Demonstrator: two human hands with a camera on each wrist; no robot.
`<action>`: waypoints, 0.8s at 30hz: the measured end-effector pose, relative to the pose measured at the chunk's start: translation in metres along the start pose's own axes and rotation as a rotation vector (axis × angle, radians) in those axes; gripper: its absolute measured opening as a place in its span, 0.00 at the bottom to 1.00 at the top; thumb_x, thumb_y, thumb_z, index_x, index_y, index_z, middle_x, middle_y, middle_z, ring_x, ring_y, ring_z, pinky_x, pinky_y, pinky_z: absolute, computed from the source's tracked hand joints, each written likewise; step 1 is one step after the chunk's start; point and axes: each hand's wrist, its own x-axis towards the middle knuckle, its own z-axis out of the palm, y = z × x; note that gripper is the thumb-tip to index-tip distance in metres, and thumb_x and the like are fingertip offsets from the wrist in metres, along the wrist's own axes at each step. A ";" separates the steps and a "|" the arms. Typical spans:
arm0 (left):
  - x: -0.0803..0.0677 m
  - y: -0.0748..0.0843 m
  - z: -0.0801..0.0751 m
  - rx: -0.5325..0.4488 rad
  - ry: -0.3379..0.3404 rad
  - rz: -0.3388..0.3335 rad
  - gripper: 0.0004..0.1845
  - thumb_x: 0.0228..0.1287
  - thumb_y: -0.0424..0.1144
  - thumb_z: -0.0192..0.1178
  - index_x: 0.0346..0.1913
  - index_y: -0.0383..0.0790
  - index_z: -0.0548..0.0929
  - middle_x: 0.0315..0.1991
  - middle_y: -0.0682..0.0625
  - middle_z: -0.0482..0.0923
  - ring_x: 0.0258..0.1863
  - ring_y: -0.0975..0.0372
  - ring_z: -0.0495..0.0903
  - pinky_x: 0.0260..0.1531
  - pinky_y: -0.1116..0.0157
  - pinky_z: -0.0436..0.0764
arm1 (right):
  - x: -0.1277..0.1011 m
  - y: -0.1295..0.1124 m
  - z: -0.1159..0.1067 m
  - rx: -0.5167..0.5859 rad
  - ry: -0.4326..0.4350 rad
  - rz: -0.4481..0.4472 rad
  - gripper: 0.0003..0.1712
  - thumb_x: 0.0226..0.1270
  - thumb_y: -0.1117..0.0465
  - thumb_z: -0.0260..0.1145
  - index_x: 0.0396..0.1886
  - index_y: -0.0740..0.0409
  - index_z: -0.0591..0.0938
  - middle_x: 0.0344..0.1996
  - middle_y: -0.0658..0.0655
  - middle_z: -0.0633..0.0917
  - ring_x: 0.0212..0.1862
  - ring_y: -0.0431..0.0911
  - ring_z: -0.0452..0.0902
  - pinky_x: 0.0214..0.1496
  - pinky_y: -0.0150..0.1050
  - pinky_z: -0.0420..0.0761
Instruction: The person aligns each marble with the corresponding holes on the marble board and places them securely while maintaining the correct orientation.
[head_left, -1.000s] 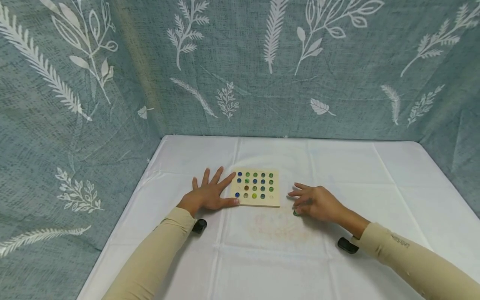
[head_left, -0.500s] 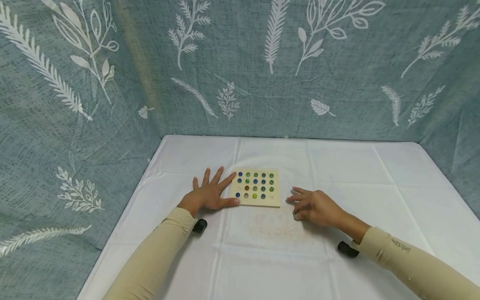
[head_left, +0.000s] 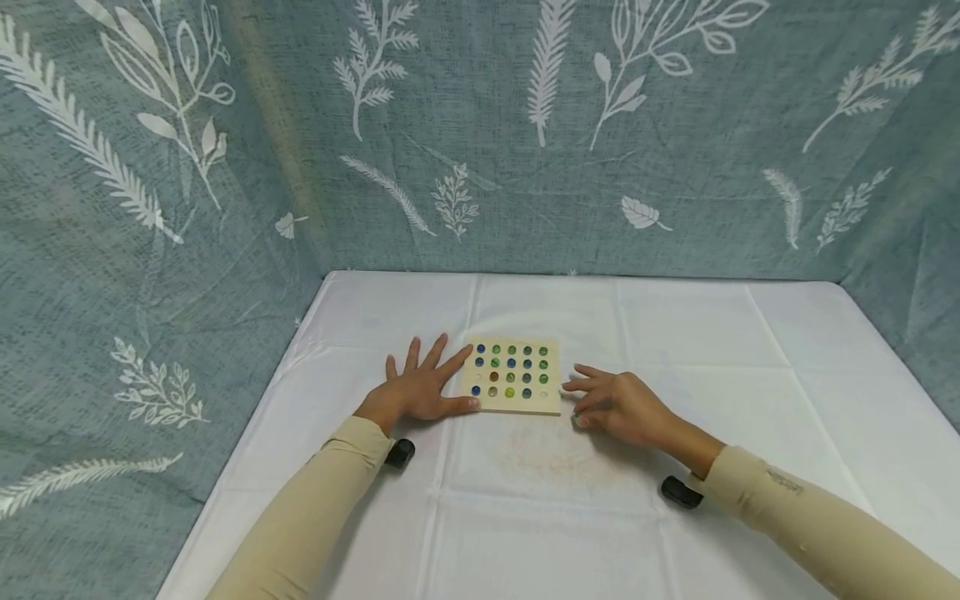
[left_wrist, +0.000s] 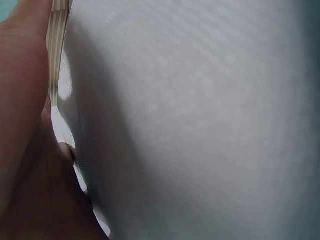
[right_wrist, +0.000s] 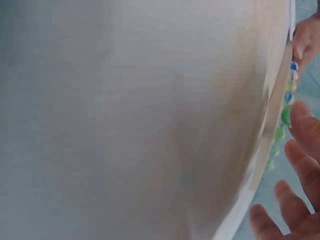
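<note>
A pale wooden board (head_left: 517, 409) lies on the white-covered table, with rows of blue, green, yellow and brown glass marbles (head_left: 510, 392) in its hollows. Two hollows hold no marble: one at the left side, one at the near right corner. My left hand (head_left: 416, 392) lies spread at the board's left side, thumb and index finger touching its edge. Just off the near right corner, my right hand (head_left: 626, 410) pinches a green marble (right_wrist: 286, 115) between thumb and index finger, its other fingers extended. In the left wrist view, the board's layered edge (left_wrist: 58, 50) shows beside the thumb.
A creased white cloth (head_left: 525, 533) covers the table, with a faint reddish stain in front of the board. Blue-green curtains (head_left: 525, 208) with white leaf prints hang behind and at both sides. A black wrist device (head_left: 681, 492) sits under the right sleeve.
My right hand dips slightly toward me, then moves left and a little forward with the green marble, closer to the board's near right corner. The left hand and the board stay still.
</note>
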 end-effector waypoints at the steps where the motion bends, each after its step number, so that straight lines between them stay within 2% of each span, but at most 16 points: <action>1: 0.001 -0.001 0.001 0.000 0.002 0.000 0.57 0.58 0.84 0.52 0.85 0.70 0.40 0.87 0.51 0.22 0.83 0.41 0.16 0.75 0.27 0.26 | 0.002 -0.001 0.001 0.001 -0.001 -0.004 0.07 0.58 0.66 0.79 0.37 0.54 0.94 0.61 0.58 0.88 0.77 0.61 0.69 0.72 0.61 0.74; 7: 0.004 -0.003 0.005 0.001 0.028 0.005 0.57 0.56 0.85 0.52 0.84 0.72 0.41 0.87 0.51 0.23 0.84 0.40 0.18 0.74 0.26 0.27 | 0.016 -0.006 0.004 -0.012 0.010 -0.033 0.07 0.59 0.67 0.79 0.38 0.56 0.94 0.62 0.59 0.87 0.77 0.61 0.69 0.70 0.59 0.77; 14: 0.002 -0.002 0.004 -0.003 0.031 0.005 0.56 0.58 0.83 0.53 0.84 0.72 0.41 0.87 0.51 0.24 0.84 0.41 0.19 0.75 0.27 0.27 | 0.032 -0.011 0.010 -0.090 0.050 -0.103 0.06 0.58 0.67 0.79 0.35 0.56 0.94 0.62 0.60 0.87 0.75 0.64 0.71 0.72 0.62 0.74; 24: -0.005 0.003 -0.002 0.014 0.021 0.009 0.53 0.64 0.79 0.54 0.85 0.68 0.42 0.87 0.49 0.25 0.84 0.39 0.20 0.74 0.26 0.28 | 0.047 -0.020 0.016 -0.127 0.047 -0.101 0.06 0.60 0.66 0.79 0.37 0.58 0.94 0.63 0.63 0.85 0.77 0.65 0.68 0.72 0.60 0.76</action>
